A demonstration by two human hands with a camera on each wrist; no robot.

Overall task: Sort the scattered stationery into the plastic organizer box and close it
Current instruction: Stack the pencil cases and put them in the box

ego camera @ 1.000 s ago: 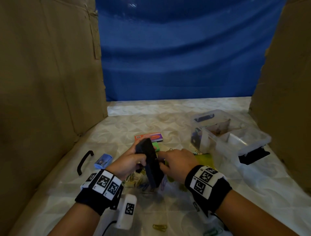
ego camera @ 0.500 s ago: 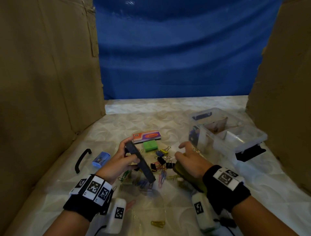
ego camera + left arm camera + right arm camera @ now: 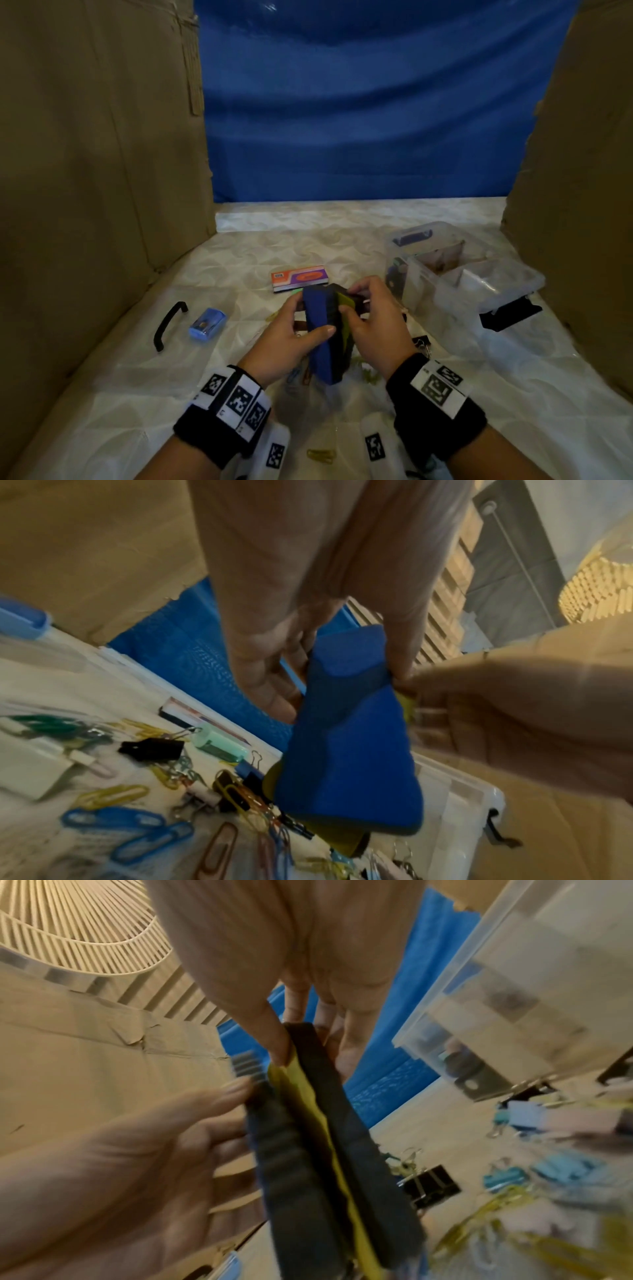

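Head view: right hand (image 3: 371, 320) now back gripping yellow eraser (image 3: 346, 310) against left hand's (image 3: 286, 337) blue eraser (image 3: 318, 337), stacking before boxing.

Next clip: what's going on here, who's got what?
A person is sorting stationery on a table. The left hand grips a blue-and-black board eraser, while the right hand presses a yellow-and-black board eraser against it, stacking the two. The clear organizer box sits open to the right. Paper clips and binder clips lie loose beneath the hands, so sorting is unfinished.
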